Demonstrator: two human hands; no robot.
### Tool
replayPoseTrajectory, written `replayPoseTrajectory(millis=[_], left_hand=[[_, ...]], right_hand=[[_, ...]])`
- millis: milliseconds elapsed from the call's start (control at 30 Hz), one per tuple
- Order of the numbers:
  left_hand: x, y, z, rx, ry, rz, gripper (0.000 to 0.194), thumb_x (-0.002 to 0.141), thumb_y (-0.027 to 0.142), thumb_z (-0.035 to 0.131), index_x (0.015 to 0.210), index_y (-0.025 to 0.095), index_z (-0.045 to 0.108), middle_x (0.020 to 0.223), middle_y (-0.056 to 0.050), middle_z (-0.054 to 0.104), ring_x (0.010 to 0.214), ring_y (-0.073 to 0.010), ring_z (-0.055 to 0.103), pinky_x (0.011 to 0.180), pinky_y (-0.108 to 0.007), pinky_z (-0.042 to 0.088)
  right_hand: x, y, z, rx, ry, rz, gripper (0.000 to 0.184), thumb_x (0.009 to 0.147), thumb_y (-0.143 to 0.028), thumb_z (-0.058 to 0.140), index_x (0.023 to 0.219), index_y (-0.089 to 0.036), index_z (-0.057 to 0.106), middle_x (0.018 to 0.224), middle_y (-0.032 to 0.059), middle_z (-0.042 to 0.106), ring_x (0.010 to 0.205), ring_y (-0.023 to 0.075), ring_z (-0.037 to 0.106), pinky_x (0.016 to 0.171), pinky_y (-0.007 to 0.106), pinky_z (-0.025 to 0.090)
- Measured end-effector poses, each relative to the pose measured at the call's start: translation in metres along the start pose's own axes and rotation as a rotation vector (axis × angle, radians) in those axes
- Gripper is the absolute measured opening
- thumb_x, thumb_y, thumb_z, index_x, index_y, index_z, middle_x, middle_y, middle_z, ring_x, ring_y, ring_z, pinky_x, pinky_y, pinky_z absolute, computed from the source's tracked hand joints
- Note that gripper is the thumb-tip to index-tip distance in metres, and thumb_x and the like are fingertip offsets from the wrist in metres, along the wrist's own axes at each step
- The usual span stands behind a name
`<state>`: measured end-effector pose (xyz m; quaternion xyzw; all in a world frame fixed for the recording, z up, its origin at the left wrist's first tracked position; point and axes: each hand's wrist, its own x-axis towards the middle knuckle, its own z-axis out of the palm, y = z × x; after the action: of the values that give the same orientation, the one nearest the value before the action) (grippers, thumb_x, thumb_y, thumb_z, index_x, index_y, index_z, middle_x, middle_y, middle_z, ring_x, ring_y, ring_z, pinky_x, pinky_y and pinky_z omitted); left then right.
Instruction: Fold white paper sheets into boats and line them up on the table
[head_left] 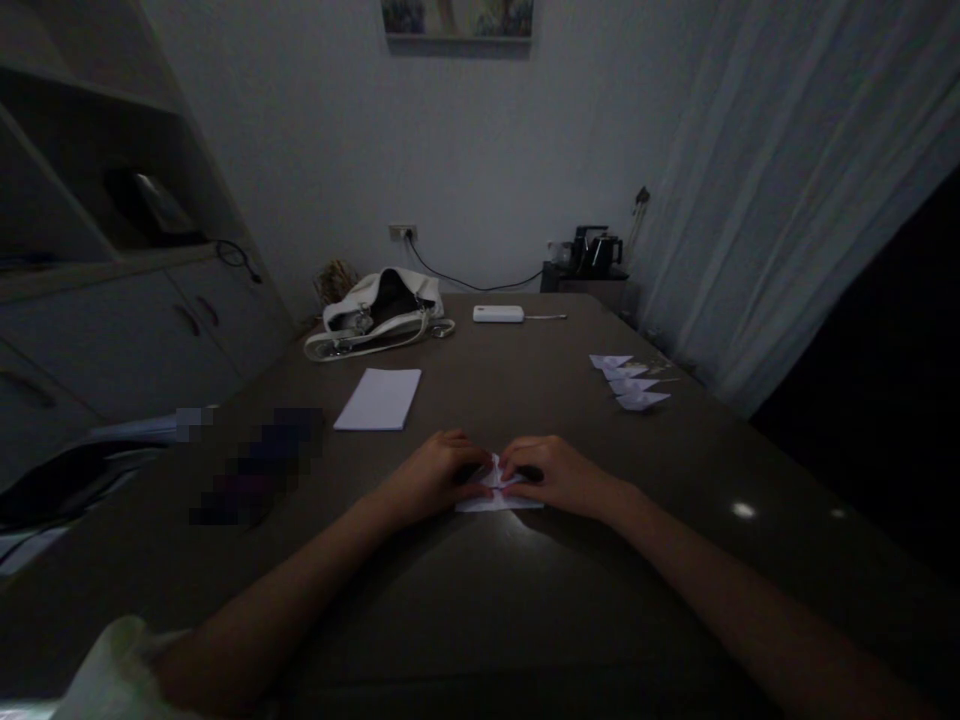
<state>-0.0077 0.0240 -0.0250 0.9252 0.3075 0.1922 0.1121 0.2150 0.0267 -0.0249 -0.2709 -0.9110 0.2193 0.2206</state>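
A partly folded sheet of white paper (498, 499) lies on the brown table in front of me, with a small peak rising at its top. My left hand (444, 474) pinches its left side between thumb and fingers. From the right, my right hand (553, 474) pinches the same paper, its thumb pressed close to the left thumb at the middle. The fingers cover much of the upper folds. Several folded paper boats (639, 400) stand in a row at the right. A stack of white paper (379, 399) rests to the left, beyond my left hand.
A white handbag (390, 308) sits at the table's far left, and a white power bank (498, 314) with a short cable lies at the far edge. Blurred dark items (262, 460) are at the left. Behind the table stands a black kettle (602, 252); a curtain (780, 180) hangs at right.
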Motion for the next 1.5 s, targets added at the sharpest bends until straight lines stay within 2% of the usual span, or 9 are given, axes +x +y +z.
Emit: replayPoseTrajectory(millis=[133,300,467,633,900,1133,1500], left_hand=[[-0.001,0.004,0.002,0.053,-0.028,0.053,0.019,0.089,0.028,0.053,0.097,0.015,0.064,0.095,-0.008,0.066,0.088,-0.0170,0.059,0.078,-0.027,0.045],[-0.003,0.010,0.008,0.272,-0.082,0.116,0.021,0.093,0.021,0.043,0.090,0.012,0.062,0.092,-0.010,0.064,0.087,-0.0180,0.059,0.076,-0.028,0.047],[-0.005,0.011,0.013,0.331,-0.061,0.127,0.020,0.093,0.018,0.042,0.091,0.012,0.060,0.092,-0.010,0.064,0.087,-0.0175,0.059,0.076,-0.028,0.048],[-0.005,0.009,0.014,0.301,-0.041,0.146,0.022,0.094,0.020,0.041,0.090,0.012,0.061,0.090,-0.010,0.065,0.084,-0.0176,0.059,0.074,-0.028,0.048],[-0.004,0.009,0.011,0.237,-0.037,0.188,0.021,0.093,0.019,0.043,0.089,0.012,0.062,0.088,-0.010,0.065,0.088,-0.0184,0.059,0.077,-0.029,0.049],[-0.004,0.009,0.011,0.255,-0.064,0.182,0.019,0.092,0.017,0.043,0.089,0.012,0.062,0.089,-0.009,0.065,0.090,-0.0186,0.059,0.078,-0.029,0.049],[-0.003,0.010,0.007,0.224,-0.058,0.222,0.020,0.092,0.016,0.043,0.087,0.012,0.062,0.090,-0.010,0.065,0.090,-0.0188,0.059,0.077,-0.029,0.049]], right_hand=[[0.000,0.001,0.000,0.005,0.004,-0.002,0.007,0.079,-0.020,0.064,0.085,-0.016,0.064,0.089,0.0042,0.063,0.078,0.0138,0.060,0.071,0.025,0.044],[0.000,0.000,0.003,-0.086,0.064,0.062,0.007,0.080,-0.021,0.063,0.085,-0.016,0.061,0.085,0.0034,0.060,0.074,0.0135,0.057,0.067,0.024,0.043],[0.000,-0.003,0.002,-0.243,0.172,0.099,0.020,0.079,-0.009,0.055,0.097,-0.017,0.059,0.095,0.0062,0.061,0.090,0.0171,0.054,0.077,0.028,0.042],[0.001,-0.003,0.004,-0.407,0.087,0.090,0.016,0.081,-0.009,0.053,0.089,-0.016,0.065,0.086,0.0063,0.062,0.082,0.0166,0.052,0.078,0.030,0.039],[0.001,-0.005,0.004,-0.459,0.061,0.132,0.015,0.084,-0.012,0.053,0.089,-0.016,0.066,0.087,0.0054,0.064,0.082,0.0167,0.052,0.075,0.029,0.038],[0.000,-0.007,0.005,-0.507,0.050,0.167,0.019,0.085,-0.014,0.052,0.099,-0.018,0.064,0.095,0.0052,0.064,0.090,0.0187,0.052,0.076,0.030,0.037],[0.001,-0.008,0.006,-0.520,0.044,0.198,0.017,0.085,-0.015,0.053,0.098,-0.019,0.063,0.096,0.0045,0.064,0.091,0.0190,0.053,0.074,0.030,0.036]])
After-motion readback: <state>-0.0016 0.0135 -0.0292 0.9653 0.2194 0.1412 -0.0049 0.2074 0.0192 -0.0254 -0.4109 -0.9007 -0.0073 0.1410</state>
